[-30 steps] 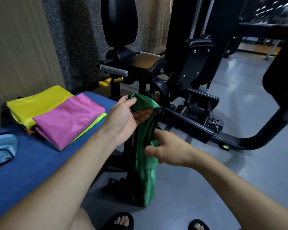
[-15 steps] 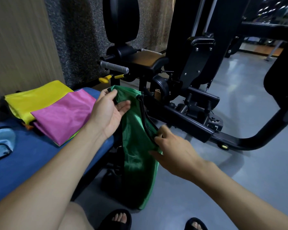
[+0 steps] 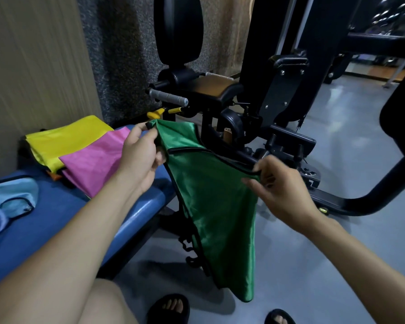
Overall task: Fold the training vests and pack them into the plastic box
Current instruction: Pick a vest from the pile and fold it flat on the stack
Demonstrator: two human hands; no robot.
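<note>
Change: since half a second before, the two hands had drawn apart, and the green vest (image 3: 211, 206), which had hung bunched between them, was spread wide; the right hand had risen to the vest's top edge.
Left hand (image 3: 139, 157): fingers curled, thumb and fingertips pinching the vest's upper left corner, raised above the end of the bench.
Right hand (image 3: 279, 191): fingers curled, pinching the black-trimmed top edge at the vest's upper right corner, a little lower than the left hand.
Green vest: held in the air between the hands, stretched along its top edge, the rest hanging down below them toward the floor and narrowing to a point just above the sandals; black trim ran along its edges.
Pink vest (image 3: 94, 162): folded, lying flat on the bench just left of the left hand, partly on top of the yellow one.
Yellow vest (image 3: 63, 139): folded, farther left of the left hand, against the wall.
Blue vest (image 3: 12, 198): unfolded, on the bench well left of the left forearm.
Bench (image 3: 63, 220): blue padded top, under the left forearm.
Machine (image 3: 255, 94): black gym machine beyond both hands.
Sandals (image 3: 168, 309): black, on the grey floor below the hands.
</note>
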